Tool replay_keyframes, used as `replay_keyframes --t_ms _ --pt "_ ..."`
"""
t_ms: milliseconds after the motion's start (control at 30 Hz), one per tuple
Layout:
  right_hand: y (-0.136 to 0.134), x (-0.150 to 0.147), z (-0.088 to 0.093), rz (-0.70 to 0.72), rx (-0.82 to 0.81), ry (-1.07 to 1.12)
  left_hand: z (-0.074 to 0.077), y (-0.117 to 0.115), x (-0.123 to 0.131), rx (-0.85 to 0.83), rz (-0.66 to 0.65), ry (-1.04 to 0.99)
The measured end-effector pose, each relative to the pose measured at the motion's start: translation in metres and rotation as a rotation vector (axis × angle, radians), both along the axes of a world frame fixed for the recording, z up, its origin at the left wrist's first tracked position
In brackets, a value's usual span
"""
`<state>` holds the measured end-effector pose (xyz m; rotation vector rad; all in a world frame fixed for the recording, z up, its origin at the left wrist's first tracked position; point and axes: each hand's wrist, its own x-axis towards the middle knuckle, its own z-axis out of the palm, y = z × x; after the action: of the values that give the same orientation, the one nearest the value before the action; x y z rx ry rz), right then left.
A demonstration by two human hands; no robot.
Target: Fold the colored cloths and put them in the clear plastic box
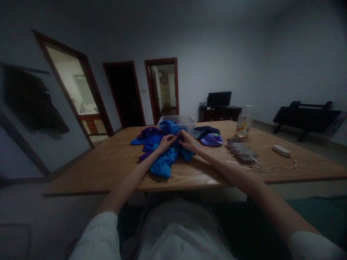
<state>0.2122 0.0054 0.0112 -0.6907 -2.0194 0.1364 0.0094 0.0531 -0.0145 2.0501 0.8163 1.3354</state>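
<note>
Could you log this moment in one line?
left hand: holding blue clothing | right hand: holding blue clothing | beyond: clear plastic bin | on right: purple cloth

The single head camera looks forward and down, over the person's shirt [176,240], with the left hand [166,142] and right hand [187,140] near, about mid-view. Its wide view takes in most of the table [92,169] and, farther off, the back wall [195,74].

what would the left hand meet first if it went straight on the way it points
The left hand would probably meet the right hand first, just ahead over the blue garment; depth there is unclear.
</note>
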Motion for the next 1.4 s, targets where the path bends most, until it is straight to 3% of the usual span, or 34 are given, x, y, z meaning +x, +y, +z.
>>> replay_keyframes --t_ms 100,267,633,767,1133,1400 --pt "-0.006 0.002 0.005 0.021 -0.096 0.013 -0.003 0.006 -0.002 -0.032 -0.025 -0.041" --pt "-0.008 0.005 0.008 -0.075 -0.205 -0.042 -0.003 0.005 -0.003 -0.009 -0.058 -0.068" --pt "-0.005 0.007 0.005 -0.033 -0.165 -0.034 0.001 -0.003 -0.002 0.042 0.034 -0.023" --pt "-0.001 0.007 0.002 0.006 -0.137 -0.034 -0.004 0.002 -0.001 -0.039 0.002 -0.041" --pt "0.006 0.004 -0.005 -0.098 -0.008 -0.044 -0.004 0.007 -0.001 -0.131 -0.024 -0.015" --pt "-0.007 0.009 0.004 -0.06 -0.189 -0.07 0.003 -0.007 -0.002 0.013 0.0 -0.017"
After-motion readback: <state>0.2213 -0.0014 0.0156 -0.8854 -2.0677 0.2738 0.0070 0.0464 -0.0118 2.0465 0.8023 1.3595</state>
